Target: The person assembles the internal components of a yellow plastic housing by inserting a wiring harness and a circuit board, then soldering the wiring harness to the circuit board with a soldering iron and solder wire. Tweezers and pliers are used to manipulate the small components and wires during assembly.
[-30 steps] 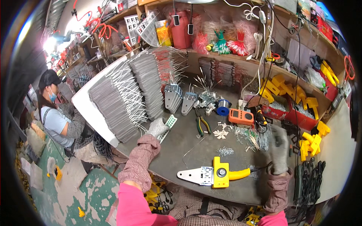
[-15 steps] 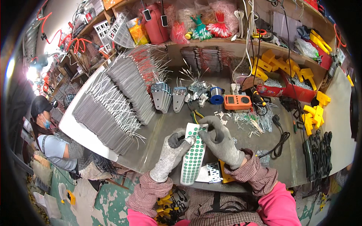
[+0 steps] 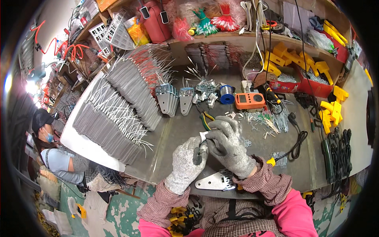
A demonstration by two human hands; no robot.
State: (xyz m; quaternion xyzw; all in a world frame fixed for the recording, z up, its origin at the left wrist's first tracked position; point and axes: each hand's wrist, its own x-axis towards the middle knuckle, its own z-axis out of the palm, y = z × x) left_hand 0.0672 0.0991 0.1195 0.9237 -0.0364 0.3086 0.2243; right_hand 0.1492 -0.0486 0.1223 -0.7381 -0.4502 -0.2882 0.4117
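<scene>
My left hand (image 3: 187, 162) and my right hand (image 3: 229, 144), both in grey knitted gloves, meet over the front of the workbench. Between their closed fingertips a small white piece (image 3: 203, 136) sticks out; the fingers hide most of it, so its kind is unclear. Below the hands, near the bench's front edge, lies a flat tapered metal plate (image 3: 211, 182) with slots at its right end and a hole at the left. Just beyond the fingertips rest pliers (image 3: 205, 121) with yellow-and-dark handles.
Stacks of grey strips with white wires (image 3: 106, 132) fill the left. Farther back are tapered metal brackets (image 3: 167, 100), a blue solder spool (image 3: 227, 94) and an orange multimeter (image 3: 250, 101). Black power cords (image 3: 340, 158) and yellow plastic parts (image 3: 332, 112) lie right. A co-worker (image 3: 63, 154) sits left.
The white sheet of green round stickers has left both hands and is out of sight. My hands have come together on the small white piece, and the metal plate is now uncovered.
</scene>
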